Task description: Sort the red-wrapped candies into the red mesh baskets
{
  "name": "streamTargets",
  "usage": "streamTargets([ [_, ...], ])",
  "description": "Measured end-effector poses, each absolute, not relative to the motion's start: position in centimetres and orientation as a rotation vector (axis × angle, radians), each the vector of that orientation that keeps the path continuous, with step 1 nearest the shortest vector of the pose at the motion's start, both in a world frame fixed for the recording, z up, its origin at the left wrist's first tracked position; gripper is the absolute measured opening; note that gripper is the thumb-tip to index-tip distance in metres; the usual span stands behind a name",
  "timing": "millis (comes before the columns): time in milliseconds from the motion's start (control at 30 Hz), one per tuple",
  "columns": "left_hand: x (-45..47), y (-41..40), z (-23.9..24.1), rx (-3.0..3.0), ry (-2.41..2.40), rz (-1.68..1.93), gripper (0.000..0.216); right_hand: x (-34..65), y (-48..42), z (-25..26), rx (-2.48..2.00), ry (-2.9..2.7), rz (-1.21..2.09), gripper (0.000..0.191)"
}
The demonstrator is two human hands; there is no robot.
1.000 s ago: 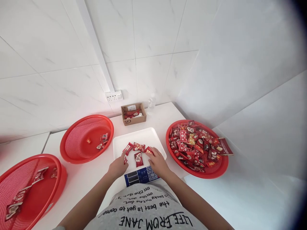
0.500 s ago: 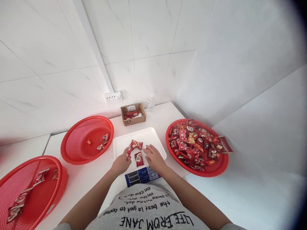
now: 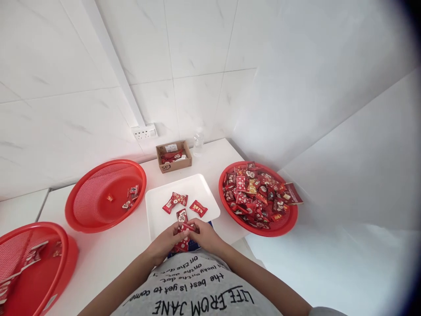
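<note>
Close to my shirt, over the scale's blue keypad (image 3: pixel 194 244), my left hand (image 3: pixel 166 240) and my right hand (image 3: pixel 205 236) both grip a red candy packet (image 3: pixel 183 242) with white dots. The fingers of both hands are closed at its upper edge. Just beyond them lies a red packet with a white patch (image 3: pixel 182 215) on the white scale tray (image 3: pixel 158 197). Farther up the tray are two red wrapped candies touching each other, one a patterned candy (image 3: pixel 180 199). To their right, apart, rests another red candy (image 3: pixel 198 208).
At right stands a red basket (image 3: pixel 294 226) heaped with wrapped snacks. Two red baskets are at left, a far one (image 3: pixel 74 215) and a near one (image 3: pixel 70 259), each with a few packets. Behind the tray are a cardboard box (image 3: pixel 177 166) and a clear bottle (image 3: pixel 198 141).
Both hands have drawn back from the tray toward my body, now holding the dotted packet between them. A red candy by my right hand is now uncovered. The view has shifted slightly.
</note>
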State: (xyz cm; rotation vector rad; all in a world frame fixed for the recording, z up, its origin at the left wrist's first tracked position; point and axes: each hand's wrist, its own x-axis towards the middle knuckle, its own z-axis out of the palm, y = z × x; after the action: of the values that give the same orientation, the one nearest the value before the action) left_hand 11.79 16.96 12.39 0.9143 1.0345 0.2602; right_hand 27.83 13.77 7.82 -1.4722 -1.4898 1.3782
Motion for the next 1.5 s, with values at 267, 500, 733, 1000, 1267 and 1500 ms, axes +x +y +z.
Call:
streamTargets([
  [267, 11.4, 17.8, 12.3, 0.769, 1.082, 0.311, 0.034, 28.5, 18.7, 8.3, -1.628, -2.04, 0.6, 0.038],
  [500, 11.6, 18.0, 13.3, 0.791, 1.095, 0.349, 0.042, 26.4, 22.5, 6.7, -1.594, -2.386, 0.615, 0.044],
  [733, 9.7, 18.2, 12.1, 0.706, 1.135, 0.446, 0.039, 27.9, 21.4, 6.4, -1.564, -2.201, 0.687, 0.04],
  [1000, 10.7, 18.4, 12.3, 0.836, 1.026, 0.419, 0.038, 28.4, 17.7, 9.3, -1.401, -1.564, 1.307, 0.026],
  [1267, 11.4, 17.4, 11.1, 0.915, 1.071, 0.325, 0.036, 29.0, 14.3, 8.6, -1.372, -0.968, 1.679, 0.024],
  [1500, 11.3, 19.5, 12.4, 0.659, 1.072, 0.578, 0.053, 30.9, 14.1, 9.1, -1.155, -0.309, 1.723, 0.028],
])
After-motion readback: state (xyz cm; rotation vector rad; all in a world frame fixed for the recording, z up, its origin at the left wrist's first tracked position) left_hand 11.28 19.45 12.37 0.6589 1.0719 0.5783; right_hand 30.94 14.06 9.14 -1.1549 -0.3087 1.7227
